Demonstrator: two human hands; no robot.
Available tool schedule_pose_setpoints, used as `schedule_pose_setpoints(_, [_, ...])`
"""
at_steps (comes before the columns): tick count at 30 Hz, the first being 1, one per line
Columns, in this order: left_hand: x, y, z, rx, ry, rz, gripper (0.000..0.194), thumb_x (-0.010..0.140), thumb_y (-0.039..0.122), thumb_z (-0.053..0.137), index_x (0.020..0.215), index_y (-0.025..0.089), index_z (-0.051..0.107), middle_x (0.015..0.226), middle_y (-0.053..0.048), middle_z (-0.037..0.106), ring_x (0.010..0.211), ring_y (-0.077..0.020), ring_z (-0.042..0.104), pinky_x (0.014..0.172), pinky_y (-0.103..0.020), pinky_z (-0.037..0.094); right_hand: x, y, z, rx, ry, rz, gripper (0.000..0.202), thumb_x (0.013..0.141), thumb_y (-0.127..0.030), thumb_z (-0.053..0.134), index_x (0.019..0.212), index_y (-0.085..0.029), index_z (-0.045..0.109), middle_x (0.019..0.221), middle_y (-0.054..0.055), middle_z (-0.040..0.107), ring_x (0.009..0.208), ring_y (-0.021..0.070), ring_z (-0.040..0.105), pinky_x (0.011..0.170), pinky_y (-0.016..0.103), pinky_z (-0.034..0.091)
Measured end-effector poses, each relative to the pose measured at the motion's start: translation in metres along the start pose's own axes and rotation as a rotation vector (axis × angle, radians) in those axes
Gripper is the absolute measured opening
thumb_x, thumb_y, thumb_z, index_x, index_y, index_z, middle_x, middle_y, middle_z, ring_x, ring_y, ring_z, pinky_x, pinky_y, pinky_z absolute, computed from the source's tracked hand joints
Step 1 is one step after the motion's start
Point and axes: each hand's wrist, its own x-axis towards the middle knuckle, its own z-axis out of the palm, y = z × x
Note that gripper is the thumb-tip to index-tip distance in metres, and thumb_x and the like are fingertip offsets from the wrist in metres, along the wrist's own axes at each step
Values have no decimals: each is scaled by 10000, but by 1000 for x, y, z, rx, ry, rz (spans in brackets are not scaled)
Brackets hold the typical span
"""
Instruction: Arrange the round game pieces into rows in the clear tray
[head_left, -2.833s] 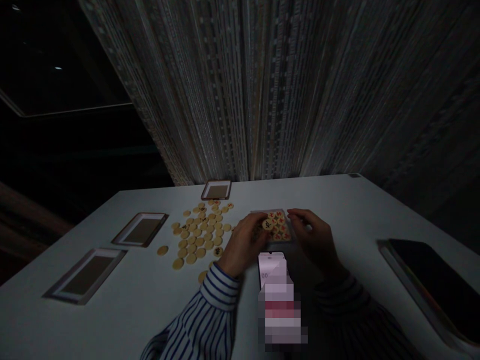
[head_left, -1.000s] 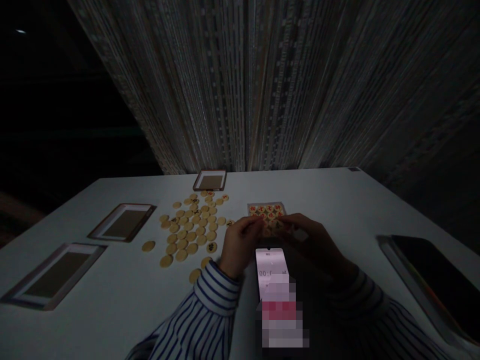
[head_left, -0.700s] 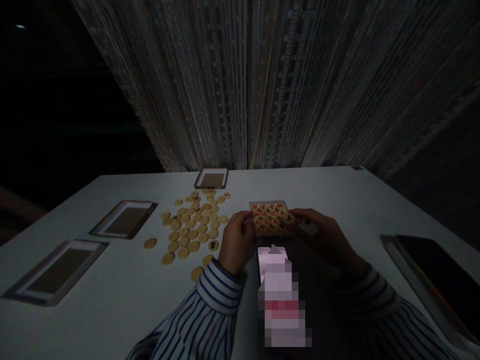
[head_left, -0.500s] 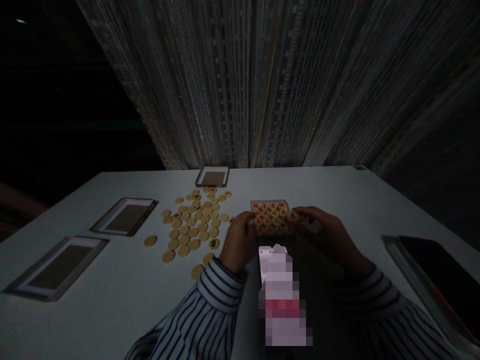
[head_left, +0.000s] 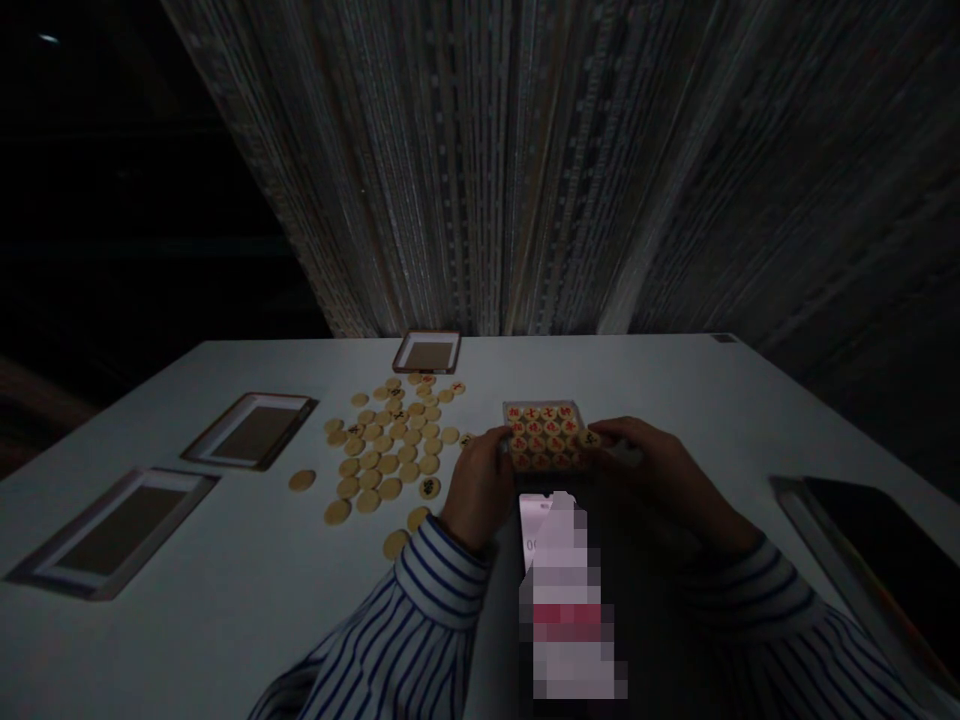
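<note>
A small shallow box [head_left: 541,404] holds rows of round Chinese chess pieces [head_left: 540,428] with red characters facing up. My left hand [head_left: 477,488] grips the box by its left side, fingers curled at the edge. At the right side, my right hand [head_left: 660,468] pinches a single chess piece [head_left: 589,438] between thumb and fingertips; its dark character faces up. That piece is beside the box's right edge, and I cannot tell whether it touches the box. Left of my left hand lie many loose chess pieces [head_left: 386,463], mostly blank side up.
Three shallow trays stand on the white table: a near-left tray [head_left: 112,535], a left tray [head_left: 251,432] and a far tray [head_left: 427,353]. Below the box lies a lit phone [head_left: 534,520], partly blurred out. A dark flat object [head_left: 877,550] rests at right. A string curtain [head_left: 480,180] hangs behind.
My right hand and its chess piece have shifted slightly down and to the right. My left hand stays at the box's left side. The loose pieces look unchanged.
</note>
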Motion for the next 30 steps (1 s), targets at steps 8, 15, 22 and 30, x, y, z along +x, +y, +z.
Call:
schedule_pose_setpoints(8, [-1, -3, 2, 53, 39, 86, 297, 792, 73, 458, 1039, 154, 601, 998, -95, 662, 989, -222, 596, 881, -391, 481, -2, 4, 4, 55, -47, -15, 228, 743, -287, 613, 945, -184, 629, 847, 61, 627, 739, 177, 582, 654, 350, 509])
schedule_pose_setpoints(15, [-1, -4, 3, 104, 44, 116, 288, 802, 72, 454, 1046, 134, 593, 996, -107, 666, 967, -220, 601, 864, -387, 488, -3, 11, 8, 62, -108, -30, 218, 717, -217, 608, 933, -207, 640, 821, 49, 611, 714, 168, 570, 617, 326, 493])
schedule_pose_setpoints(22, [-1, -4, 2, 133, 47, 128, 276, 799, 64, 467, 1035, 124, 596, 985, -105, 674, 953, -215, 613, 853, -381, 505, -4, 14, 9, 55, -150, -16, 242, 723, -211, 603, 963, -213, 632, 851, 52, 606, 752, 167, 562, 660, 329, 486])
schedule_pose_setpoints(30, [-2, -5, 3, 127, 57, 127, 275, 787, 64, 493, 1036, 118, 595, 982, -105, 671, 952, -208, 611, 851, -366, 505, -2, 9, 5, 72, -184, 27, 208, 739, -265, 594, 935, -212, 640, 845, 57, 617, 748, 177, 574, 666, 347, 500])
